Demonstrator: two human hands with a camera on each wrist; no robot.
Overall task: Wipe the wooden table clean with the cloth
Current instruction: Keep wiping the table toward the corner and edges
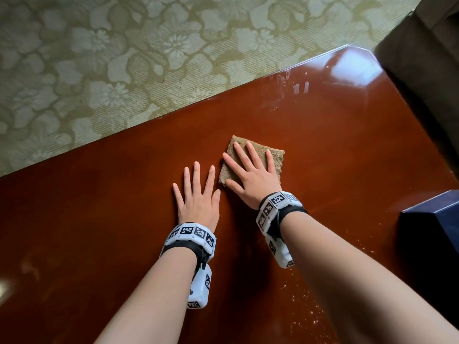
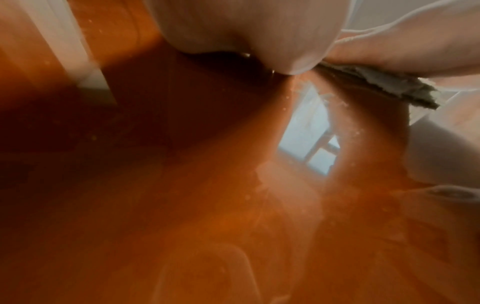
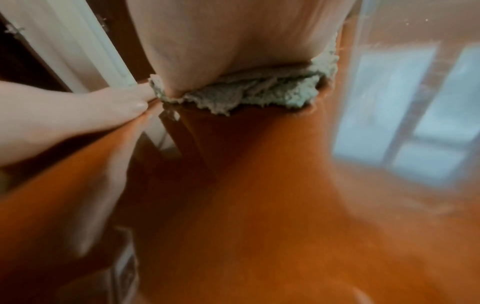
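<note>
A folded tan cloth lies flat on the glossy red-brown wooden table, near its middle. My right hand presses down on the cloth with its fingers straight and spread. In the right wrist view the palm sits on the cloth. My left hand rests flat on the bare wood just left of the cloth, fingers spread, holding nothing. The left wrist view shows that palm on the table and the cloth's edge under the other hand.
Pale crumbs are scattered on the wood at the lower right, and light smears show near the far edge. A dark blue box stands at the right. A green floral carpet lies beyond the table's edge.
</note>
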